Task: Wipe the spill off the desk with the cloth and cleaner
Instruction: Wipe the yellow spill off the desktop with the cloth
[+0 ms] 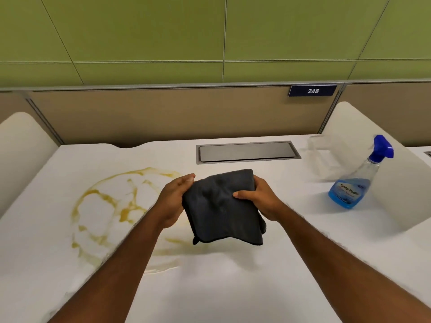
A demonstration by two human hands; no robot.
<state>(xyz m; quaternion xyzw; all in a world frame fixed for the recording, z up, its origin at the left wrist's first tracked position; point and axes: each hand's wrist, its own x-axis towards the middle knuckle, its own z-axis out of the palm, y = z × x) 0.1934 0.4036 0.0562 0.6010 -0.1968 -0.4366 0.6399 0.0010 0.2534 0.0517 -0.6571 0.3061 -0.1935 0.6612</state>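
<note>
One cloth [221,206], one spill [127,212], one seemingly half-full bottle [349,192] are visible

Two arms in frame. Left forearm [112,276] runs up from the 7 o'clock edge, right forearm [338,264] from 5 o'clock. Both are bare from frame edge to wrist. Left hand [173,201] and right hand [258,201] are bare. Arm outlines slightly blurred.

A white table [279,264] is spreading beneath the fingers [187,178], a grey hatch [247,152] is sitting flush in it just beyond them, a tan partition [163,113] with a blue 248 plate [312,90] is rising farther off, cream dividers [349,127] are flanking either side, and green wall panels [210,31] are looming behind.
</note>
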